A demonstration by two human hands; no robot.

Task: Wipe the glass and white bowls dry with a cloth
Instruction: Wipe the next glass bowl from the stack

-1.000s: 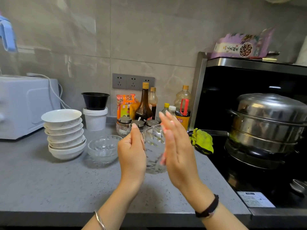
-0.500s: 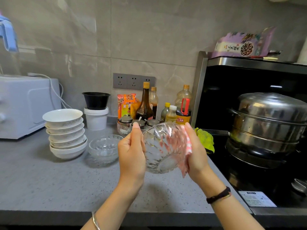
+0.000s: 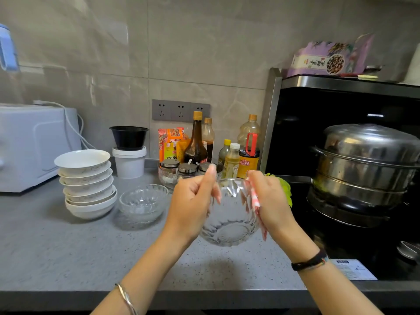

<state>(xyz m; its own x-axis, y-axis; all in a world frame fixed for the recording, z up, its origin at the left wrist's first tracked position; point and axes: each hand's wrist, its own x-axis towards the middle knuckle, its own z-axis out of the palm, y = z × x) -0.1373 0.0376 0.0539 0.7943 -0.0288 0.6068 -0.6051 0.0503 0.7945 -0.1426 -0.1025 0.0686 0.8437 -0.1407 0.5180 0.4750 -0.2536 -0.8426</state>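
- The left hand (image 3: pixel 193 205) grips the glass bowl (image 3: pixel 229 223) by its left wall, thumb up at the rim, holding it above the surface (image 3: pixel 68 246), probably so every side can be reached.
- The right hand (image 3: pixel 270 201) pinches a pink-striped cloth (image 3: pixel 255 201) against the bowl's right wall, apparently to rub it dry.
- A second glass bowl (image 3: pixel 143 204) sits just beside the stack of white bowls (image 3: pixel 87 180), probably next in line.
- Sauce bottles (image 3: pixel 196 142) line the tiled wall, and a steel steamer pot (image 3: pixel 368 164) stands on the hob to the right.

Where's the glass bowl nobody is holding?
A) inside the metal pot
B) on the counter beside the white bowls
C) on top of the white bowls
B: the free glass bowl sits on the counter, right beside the stack of white bowls.
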